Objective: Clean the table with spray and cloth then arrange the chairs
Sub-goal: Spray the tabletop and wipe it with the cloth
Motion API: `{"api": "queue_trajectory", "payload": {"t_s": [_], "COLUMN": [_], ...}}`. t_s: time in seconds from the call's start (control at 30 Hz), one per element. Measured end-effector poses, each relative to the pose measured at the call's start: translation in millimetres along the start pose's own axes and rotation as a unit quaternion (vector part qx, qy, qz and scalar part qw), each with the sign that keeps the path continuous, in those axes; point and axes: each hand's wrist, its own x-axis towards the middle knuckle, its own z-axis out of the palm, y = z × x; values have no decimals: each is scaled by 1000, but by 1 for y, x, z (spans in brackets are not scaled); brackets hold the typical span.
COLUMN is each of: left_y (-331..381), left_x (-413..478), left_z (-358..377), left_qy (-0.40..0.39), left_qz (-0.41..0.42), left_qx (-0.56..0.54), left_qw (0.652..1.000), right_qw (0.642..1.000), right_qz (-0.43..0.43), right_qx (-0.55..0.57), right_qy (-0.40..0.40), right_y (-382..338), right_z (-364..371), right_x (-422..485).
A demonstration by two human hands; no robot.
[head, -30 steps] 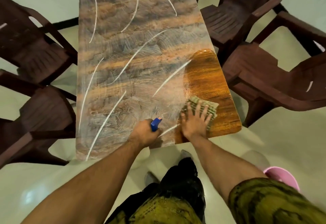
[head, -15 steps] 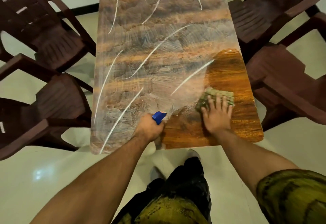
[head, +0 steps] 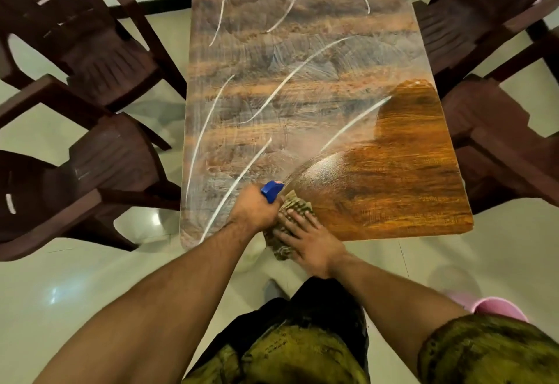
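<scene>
A long wooden table (head: 302, 87) runs away from me, most of it filmed with whitish smears and curved white streaks. Its near right corner (head: 402, 184) shows clean, glossy brown wood. My left hand (head: 252, 210) grips a spray bottle whose blue nozzle (head: 272, 190) sticks out above the fingers; the bottle body is hidden. My right hand (head: 305, 240) presses flat on a greenish patterned cloth (head: 290, 220) at the table's near edge, right beside the left hand. Part of the cloth hangs over the edge.
Two dark brown plastic chairs stand left of the table (head: 84, 36) (head: 90, 178) and two on the right (head: 472, 11) (head: 502, 154), pulled back and angled. A pink bucket (head: 499, 308) sits on the pale tiled floor by my right elbow.
My right hand swept the cloth leftward and toward me, from the right part of the table to the near edge beside my left hand. The clean wood patch has widened. The left hand stayed put.
</scene>
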Motion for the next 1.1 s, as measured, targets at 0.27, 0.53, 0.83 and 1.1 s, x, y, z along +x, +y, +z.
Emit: {"api": "queue_trajectory", "payload": {"t_s": [0.27, 0.53, 0.83, 1.1], "left_y": [-62, -81, -91, -98], "left_x": [-26, -37, -47, -40], "left_z": [-9, -23, -23, -35], "left_qy": [-27, 1, 34, 94], "left_qz": [-13, -30, -102, -146], "left_qx": [-10, -16, -30, -43], "left_qw": [999, 999, 994, 984], "right_qw": [982, 913, 988, 986], "right_qz": [169, 371, 103, -132], "right_qx": [70, 100, 87, 97], "right_qy": [44, 137, 73, 22], "right_y": [-54, -32, 0, -73], "right_z": [-2, -22, -42, -9], "right_x": [23, 37, 83, 98]}}
